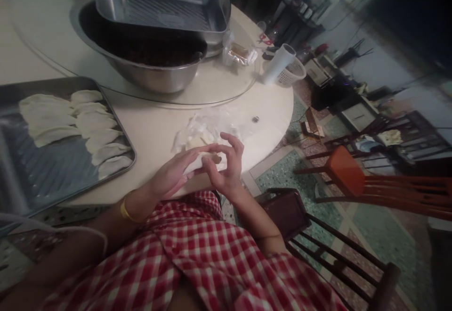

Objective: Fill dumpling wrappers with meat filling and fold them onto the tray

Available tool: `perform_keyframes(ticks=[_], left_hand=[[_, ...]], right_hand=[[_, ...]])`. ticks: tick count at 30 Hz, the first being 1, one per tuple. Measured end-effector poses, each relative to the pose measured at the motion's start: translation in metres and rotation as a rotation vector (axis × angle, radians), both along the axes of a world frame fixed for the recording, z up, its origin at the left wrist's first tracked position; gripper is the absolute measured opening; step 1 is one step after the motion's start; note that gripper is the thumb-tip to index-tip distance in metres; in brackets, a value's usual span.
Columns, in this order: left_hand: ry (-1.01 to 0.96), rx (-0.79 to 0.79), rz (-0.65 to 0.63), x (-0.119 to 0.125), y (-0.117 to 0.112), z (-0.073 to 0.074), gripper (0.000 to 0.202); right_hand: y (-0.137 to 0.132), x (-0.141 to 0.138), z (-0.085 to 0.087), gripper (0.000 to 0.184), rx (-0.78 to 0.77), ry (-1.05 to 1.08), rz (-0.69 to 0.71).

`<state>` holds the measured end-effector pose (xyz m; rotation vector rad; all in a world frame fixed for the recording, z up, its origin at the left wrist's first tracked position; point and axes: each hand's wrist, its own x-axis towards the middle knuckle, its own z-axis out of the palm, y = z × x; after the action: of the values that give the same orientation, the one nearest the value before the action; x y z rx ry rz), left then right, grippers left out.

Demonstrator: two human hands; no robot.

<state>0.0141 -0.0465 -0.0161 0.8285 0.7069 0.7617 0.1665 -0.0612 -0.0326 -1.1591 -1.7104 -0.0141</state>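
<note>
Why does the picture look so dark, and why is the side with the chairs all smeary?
Head view: dim light makes colours muddy; the right side around the orange chair is smeared and stretched, likely camera motion and a wide lens; the steel bowl shows soft glare; the left hand and right hand, holding a dumpling, look fairly sharp.

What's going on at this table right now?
A person pinches a dumpling between both hands: the left hand cradles it, the right hand presses its edge. Finished dumplings lie in rows on a metal tray to the left. A steel bowl of dark filling stands behind, a plastic bag of wrappers just beyond the hands.
</note>
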Motion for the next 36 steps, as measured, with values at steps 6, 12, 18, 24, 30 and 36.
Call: perform_keyframes(ticks=[6, 12, 18, 24, 30, 36], left_hand=[[-0.011, -0.045, 0.04, 0.002, -0.002, 0.006, 0.043], [0.045, -0.052, 0.052, 0.002, -0.002, 0.015, 0.05], [-0.016, 0.016, 0.043, -0.004, -0.002, 0.01, 0.048], [0.146, 0.248, 0.125, -0.021, 0.003, 0.001, 0.033], [0.332, 0.304, 0.259, -0.024, 0.007, 0.012, 0.02], [0.327, 0.306, 0.234, -0.026, 0.005, 0.01, 0.015]], right_hand=[[0.002, 0.004, 0.0, 0.034, -0.254, 0.091, 0.045], [0.012, 0.007, -0.007, 0.026, -0.347, 0.115, 0.303], [0.009, -0.001, -0.007, 0.021, -0.308, 0.337, 0.308], [-0.002, -0.012, -0.001, 0.021, -0.382, 0.638, 0.259], [-0.009, -0.021, 0.001, 0.018, -0.47, 0.747, 0.274], [-0.013, -0.025, -0.003, 0.016, -0.474, 0.809, 0.279]])
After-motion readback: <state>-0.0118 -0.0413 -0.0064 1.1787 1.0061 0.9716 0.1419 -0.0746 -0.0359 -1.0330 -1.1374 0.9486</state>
